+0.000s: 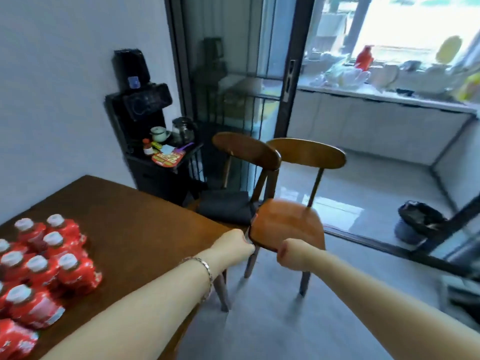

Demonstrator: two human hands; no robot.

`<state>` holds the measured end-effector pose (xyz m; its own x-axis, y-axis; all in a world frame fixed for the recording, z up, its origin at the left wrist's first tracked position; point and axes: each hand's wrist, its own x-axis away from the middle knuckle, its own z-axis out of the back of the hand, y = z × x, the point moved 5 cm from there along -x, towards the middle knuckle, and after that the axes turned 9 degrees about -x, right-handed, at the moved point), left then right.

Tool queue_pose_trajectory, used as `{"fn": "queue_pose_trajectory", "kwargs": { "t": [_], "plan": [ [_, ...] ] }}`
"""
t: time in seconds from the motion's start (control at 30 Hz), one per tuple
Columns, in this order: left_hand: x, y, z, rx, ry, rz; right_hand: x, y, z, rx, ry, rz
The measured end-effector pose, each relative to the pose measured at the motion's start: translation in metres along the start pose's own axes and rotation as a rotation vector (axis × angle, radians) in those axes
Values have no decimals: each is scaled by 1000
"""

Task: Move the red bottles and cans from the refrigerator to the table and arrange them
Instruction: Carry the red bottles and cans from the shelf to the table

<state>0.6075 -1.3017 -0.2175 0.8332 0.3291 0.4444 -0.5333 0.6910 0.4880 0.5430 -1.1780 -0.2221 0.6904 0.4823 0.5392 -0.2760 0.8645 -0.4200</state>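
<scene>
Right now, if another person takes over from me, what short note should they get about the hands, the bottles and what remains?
Hands: the left hand and the right hand both grip the front edge of the near chair seat.
Things: the red bottles stand grouped on the table, on its left part.
Done: many bottles are on the table.
Left: the refrigerator is out of view, so what remains in it cannot be told; the group may want tidying.

~10 red btls (pixel 75 275), 2 chairs (pixel 288 222).
</scene>
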Motion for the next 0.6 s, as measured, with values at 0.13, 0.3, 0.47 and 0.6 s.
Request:
{"fn": "queue_pose_trajectory", "kwargs": {
  "t": [0.13,0.3,0.47,0.6],
  "plan": [
    [-28,130,-40,-138,-58,-156,52,85,78,-151,88,-68],
    [-42,292,-95,-368,-118,-431,80,254,145,-171,319,-361],
    [-56,429,-173,-498,-232,-645,140,380,192,-246,385,-525],
    [-50,547,-233,-567,-303,-843,190,477,229,-330,472,-690]
  ]
}}
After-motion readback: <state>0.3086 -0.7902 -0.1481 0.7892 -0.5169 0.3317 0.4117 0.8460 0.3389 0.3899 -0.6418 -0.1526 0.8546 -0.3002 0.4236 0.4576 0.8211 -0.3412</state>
